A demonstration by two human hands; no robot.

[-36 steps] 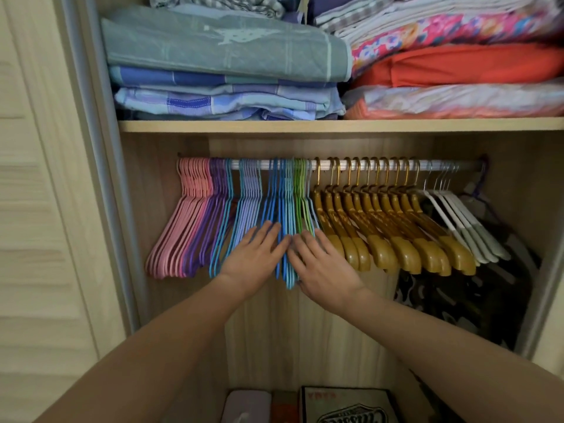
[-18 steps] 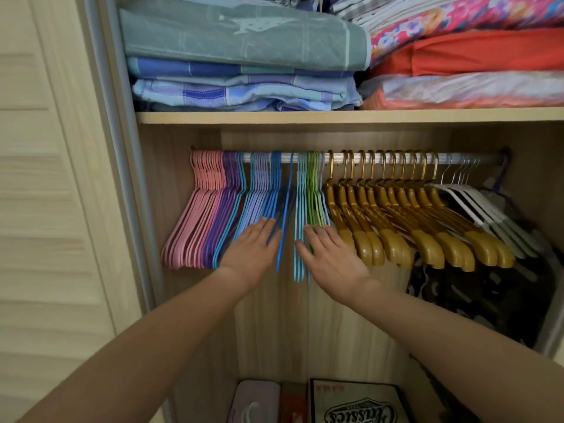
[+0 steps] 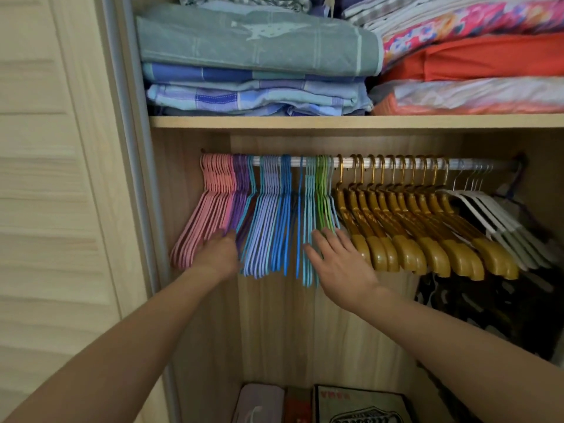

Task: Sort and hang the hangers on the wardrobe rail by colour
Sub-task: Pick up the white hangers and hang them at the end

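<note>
Colour-grouped hangers (image 3: 268, 215) on rail (image 3: 387, 162), hands (image 3: 218, 254) touching them

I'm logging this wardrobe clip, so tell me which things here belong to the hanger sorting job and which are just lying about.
Part of the job:
rail
pink hangers
purple hangers
blue hangers
green hangers
gold hangers
white hangers
left hand, among the pink and purple hangers
right hand, fingers spread by the green hangers

Just lying about:
folded bedding
shelf
boxes
</note>
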